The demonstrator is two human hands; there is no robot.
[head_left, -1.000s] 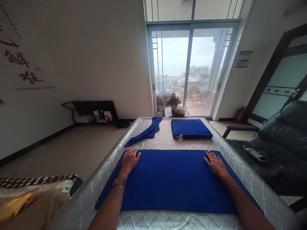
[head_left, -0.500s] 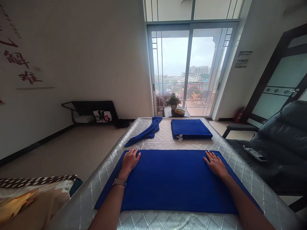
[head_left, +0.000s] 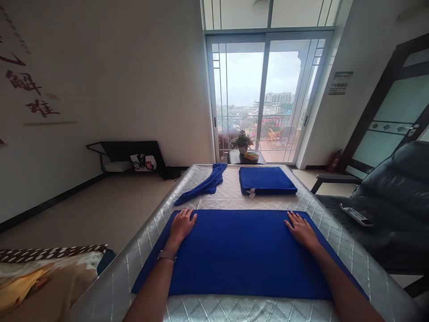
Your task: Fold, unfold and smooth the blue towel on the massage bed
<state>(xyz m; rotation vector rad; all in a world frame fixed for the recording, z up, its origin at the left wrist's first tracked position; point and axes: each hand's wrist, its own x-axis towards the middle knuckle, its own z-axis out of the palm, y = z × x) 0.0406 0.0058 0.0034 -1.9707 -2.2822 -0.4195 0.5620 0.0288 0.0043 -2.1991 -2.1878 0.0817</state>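
A flat blue towel (head_left: pixel 241 255) lies spread out in front of me on the quilted silver-grey table cover (head_left: pixel 214 309). My left hand (head_left: pixel 182 223) rests palm down on its far left corner, fingers stretched out. On the far right corner lies my right hand (head_left: pixel 301 228), also flat with its fingers apart. Neither hand grips anything. Beyond the towel, at the right, sits a neat stack of folded blue towels (head_left: pixel 267 180) with a white tag at its front edge. A crumpled blue cloth (head_left: pixel 203 185) trails along the far left side.
A dark armchair (head_left: pixel 378 201) holding a pale device (head_left: pixel 357 214) stands to the right. Cloth-covered furniture (head_left: pixel 67 286) is at the lower left. Past the far edge, a small table bears a potted plant (head_left: pixel 242 142) before sliding glass doors (head_left: pixel 268 98).
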